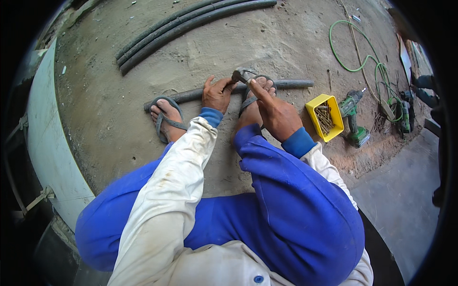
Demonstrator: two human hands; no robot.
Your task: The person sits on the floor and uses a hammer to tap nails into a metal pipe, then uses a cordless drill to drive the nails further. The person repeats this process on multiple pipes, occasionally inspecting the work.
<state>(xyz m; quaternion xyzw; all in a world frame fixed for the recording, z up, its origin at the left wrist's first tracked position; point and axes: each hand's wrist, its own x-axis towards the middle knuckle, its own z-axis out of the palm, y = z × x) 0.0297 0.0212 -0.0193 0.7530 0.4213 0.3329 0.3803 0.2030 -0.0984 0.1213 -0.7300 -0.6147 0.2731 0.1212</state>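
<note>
The dark pipe (191, 96) lies on the ground (95, 105) in the middle, seemingly steadied by both feet (168, 119). What looks like a hammer (245, 73) is gripped in the right hand (277, 114); the left hand (217, 97) is curled at the pipe, and whether anything is pinched cannot be told. Short, square taps would be advised, with the left hand held clear. To the right, room is limited by the yellow box (339, 120) and green drill (351, 106); open ground is found before the far pipes (195, 29).
</note>
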